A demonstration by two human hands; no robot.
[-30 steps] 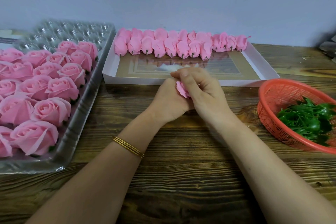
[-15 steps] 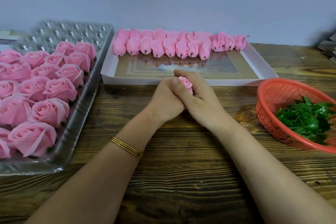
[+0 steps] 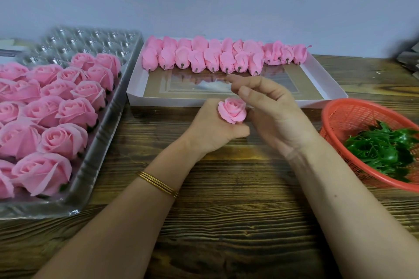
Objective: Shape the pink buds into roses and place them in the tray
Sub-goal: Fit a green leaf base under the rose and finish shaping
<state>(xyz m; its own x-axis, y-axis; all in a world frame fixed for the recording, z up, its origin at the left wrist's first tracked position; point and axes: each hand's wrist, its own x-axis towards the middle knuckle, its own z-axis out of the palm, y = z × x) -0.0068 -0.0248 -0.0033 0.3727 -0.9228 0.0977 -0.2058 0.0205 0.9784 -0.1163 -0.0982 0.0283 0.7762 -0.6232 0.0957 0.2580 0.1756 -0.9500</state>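
Our left hand (image 3: pixel 213 130) grips one pink rose (image 3: pixel 232 111) upright above the table (image 3: pixel 226 222). Our right hand (image 3: pixel 272 118) sits just beside it, fingers loosely curled, holding nothing. Finished roses (image 3: pixel 56 120) fill the tray (image 3: pixel 90 165) at left. Buds (image 3: pixel 204 59) line the white box (image 3: pixel 158 101) behind.

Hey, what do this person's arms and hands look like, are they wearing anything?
Both forearms are bare: no sleeves or gloves in view. A stack of thin gold bangles sits on the left wrist. Neither the left hand nor the right hand shows a ring.
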